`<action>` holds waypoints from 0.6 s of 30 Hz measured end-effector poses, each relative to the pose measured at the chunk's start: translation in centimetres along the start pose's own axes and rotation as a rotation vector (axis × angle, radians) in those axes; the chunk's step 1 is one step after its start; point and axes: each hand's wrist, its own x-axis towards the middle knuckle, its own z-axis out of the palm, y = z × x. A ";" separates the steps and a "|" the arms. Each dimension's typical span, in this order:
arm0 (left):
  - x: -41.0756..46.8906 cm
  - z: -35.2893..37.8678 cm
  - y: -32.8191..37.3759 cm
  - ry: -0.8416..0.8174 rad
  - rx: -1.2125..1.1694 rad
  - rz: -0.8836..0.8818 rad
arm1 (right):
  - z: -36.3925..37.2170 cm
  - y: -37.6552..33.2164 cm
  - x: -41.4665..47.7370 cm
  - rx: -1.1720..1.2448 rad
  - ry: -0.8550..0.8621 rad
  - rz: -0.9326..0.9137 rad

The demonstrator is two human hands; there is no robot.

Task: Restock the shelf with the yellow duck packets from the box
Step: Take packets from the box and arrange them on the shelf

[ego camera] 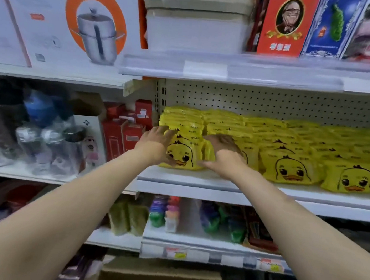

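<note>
My left hand (pixel 157 144) and right hand (pixel 222 155) both clasped the soft yellow duck-faced packets (pixel 185 156) at the white metal shelf's (pixel 198 185) left end; rows filled it rightwards; the brown cardboard box (pixel 160 279) below hid its contents; nearly done, I judged.

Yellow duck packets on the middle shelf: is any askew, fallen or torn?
Nothing stands out. The yellow plastic duck packets stand upright in even rows on the white shelf. The left hand and right hand grip the leftmost front packet.
</note>
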 end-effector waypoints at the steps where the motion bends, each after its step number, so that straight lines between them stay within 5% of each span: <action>1: 0.7 0.3 -0.5 -0.014 0.006 0.025 | 0.3 -0.6 0.7 -0.037 -0.012 -0.008; 8: 3.4 2.4 -2.9 -0.069 0.007 0.176 | 2.7 -2.7 4.5 -0.188 -0.161 -0.089; 18: 4.8 3.0 -3.5 -0.016 0.034 0.125 | 4.3 -2.5 7.0 -0.259 -0.058 -0.141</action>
